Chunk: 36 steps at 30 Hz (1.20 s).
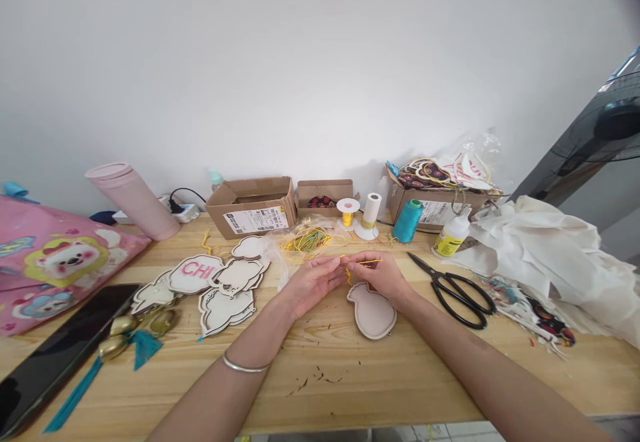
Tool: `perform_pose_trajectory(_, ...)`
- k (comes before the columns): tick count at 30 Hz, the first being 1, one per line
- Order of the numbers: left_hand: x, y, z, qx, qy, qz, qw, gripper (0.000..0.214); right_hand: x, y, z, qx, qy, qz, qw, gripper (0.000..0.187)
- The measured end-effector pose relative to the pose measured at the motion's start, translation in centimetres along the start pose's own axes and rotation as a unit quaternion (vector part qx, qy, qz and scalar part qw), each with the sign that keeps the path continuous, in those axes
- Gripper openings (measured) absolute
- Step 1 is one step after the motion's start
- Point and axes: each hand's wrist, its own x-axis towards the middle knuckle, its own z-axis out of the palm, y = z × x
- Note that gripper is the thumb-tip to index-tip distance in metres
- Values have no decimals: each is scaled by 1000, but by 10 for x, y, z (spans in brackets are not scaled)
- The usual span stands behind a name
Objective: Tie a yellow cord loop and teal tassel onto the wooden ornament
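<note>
Bright, diffuse light; faint shadows on wall point(320, 75); edges stretched, top-right corner dark.

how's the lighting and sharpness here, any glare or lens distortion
Head view: soft light, faint shadows low on the wall; head view: upper right corner darkened; head view: pink tumbler leans outward, perhaps wide-angle stretch; head view: yellow cord at left hand and right hand too fine to trace fully.
</note>
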Motion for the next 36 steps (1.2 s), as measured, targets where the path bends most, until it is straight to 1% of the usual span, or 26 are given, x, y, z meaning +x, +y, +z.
perform_pose_trajectory(4,1,0,0,5,26,15,1000,17,3,3,-1,30,16,-7,999,23)
perform_pose_trajectory(7,0,3,1,61,51,22,997,22,5,4,-4,34,50,6,998,24)
perform_pose_trajectory(10,-1,4,1,100,50,22,994,24,6,3,-6,37,85,3,996,25)
perform_pose_trajectory(13,-1,3,-1,146,58,39,987,23,7,1,-7,32,100,-5,994,25)
perform_pose_trajectory(15,0,1,-3,188,73,50,978,24,6,1,-7,18,96,-13,995,25)
perform_pose_trajectory(17,1,-1,-3,204,89,53,974,26,4,1,-5,0,86,-17,996,23)
perform_pose_trajectory(20,2,-1,-1,159,100,47,981,23,2,1,-2,-19,55,-26,998,21)
perform_pose_trajectory(23,1,0,3,100,112,38,988,21,0,0,0,-30,22,-53,998,16)
perform_pose_trajectory(27,2,0,5,71,126,55,988,20,1,1,1,-47,6,-86,995,15)
perform_pose_trajectory(31,4,-3,4,84,156,61,982,19,2,4,2,-55,5,-107,993,15)
perform_pose_trajectory(36,5,-7,4,141,154,71,975,20,2,5,2,-64,-9,-99,993,16)
